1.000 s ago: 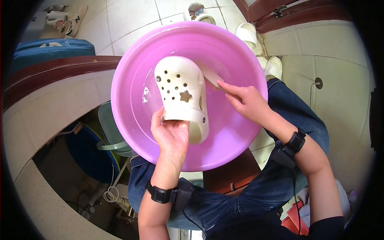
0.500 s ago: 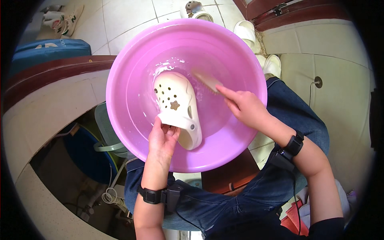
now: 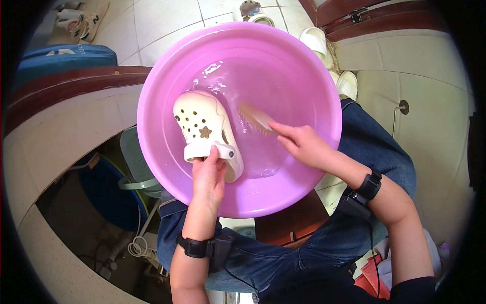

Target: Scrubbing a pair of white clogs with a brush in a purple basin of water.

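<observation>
A large pink-purple basin [image 3: 319,167] stands in front of me with water in it. Inside, toward its left, my left hand [image 3: 208,175] grips a cream clog [image 3: 202,109] by the heel strap, thumb on top. The clog has round holes in its upper and a brown star charm [image 3: 205,132]. To the right of the clog, my right hand [image 3: 304,144] holds a scrub brush [image 3: 255,117] with its bristles turned toward the clog. A gap separates the brush from the clog.
White slippers [image 3: 314,41] and a clog [image 3: 260,19] lie on the tiled floor beyond the basin. Sneakers [image 3: 92,25] and a blue bag [image 3: 66,58] are at the far left. A green plastic basket [image 3: 135,159] sits left of the basin, under a counter.
The clog and my left hand have shifted left, and the thumb now shows on top of the strap. The brush has moved slightly down and left.
</observation>
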The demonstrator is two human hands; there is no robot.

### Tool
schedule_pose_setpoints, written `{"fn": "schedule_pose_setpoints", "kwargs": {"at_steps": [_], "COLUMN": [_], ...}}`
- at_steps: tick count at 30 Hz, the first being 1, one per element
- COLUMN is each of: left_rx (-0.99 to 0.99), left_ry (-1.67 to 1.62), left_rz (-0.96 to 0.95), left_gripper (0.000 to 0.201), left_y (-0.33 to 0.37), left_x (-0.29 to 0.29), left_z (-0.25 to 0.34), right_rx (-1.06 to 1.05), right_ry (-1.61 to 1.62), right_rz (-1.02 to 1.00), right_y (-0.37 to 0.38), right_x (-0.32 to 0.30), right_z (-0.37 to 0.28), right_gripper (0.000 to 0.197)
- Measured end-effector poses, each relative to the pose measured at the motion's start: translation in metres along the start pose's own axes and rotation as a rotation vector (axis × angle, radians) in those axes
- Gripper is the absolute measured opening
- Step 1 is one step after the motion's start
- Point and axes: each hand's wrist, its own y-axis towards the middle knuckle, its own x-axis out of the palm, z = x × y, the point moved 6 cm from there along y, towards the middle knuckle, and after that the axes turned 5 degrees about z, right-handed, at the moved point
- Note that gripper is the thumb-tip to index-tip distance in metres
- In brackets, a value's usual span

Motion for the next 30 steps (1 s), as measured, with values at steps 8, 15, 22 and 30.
{"fn": "schedule_pose_setpoints", "kwargs": {"at_steps": [8, 15, 22, 30], "left_rx": [-0.087, -0.155, -0.178, -0.147], "left_ry": [0.065, 0.169, 0.090, 0.048], "left_rz": [-0.061, -0.054, -0.025, -0.005], "left_gripper": [0.034, 0.033, 0.032, 0.033], "left_y": [-0.007, -0.011, -0.008, -0.007], "left_x": [0.008, 0.011, 0.006, 0.007], "left_z": [-0.005, -0.013, -0.015, -0.014], "right_rx": [-0.391, -0.346, -0.100, -0.005], "right_ry": [-0.088, -0.512, -0.514, 0.126], "right_rz": [0.119, 0.143, 0.278, 0.139], "right_y": [-0.001, -0.004, 0.003, 0.005], "right_x": [-0.021, -0.016, -0.025, -0.005], "right_z": [-0.041, -0.030, -0.003, 0.013], "right_gripper": [0.050, 0.061, 0.053, 0.048]}}
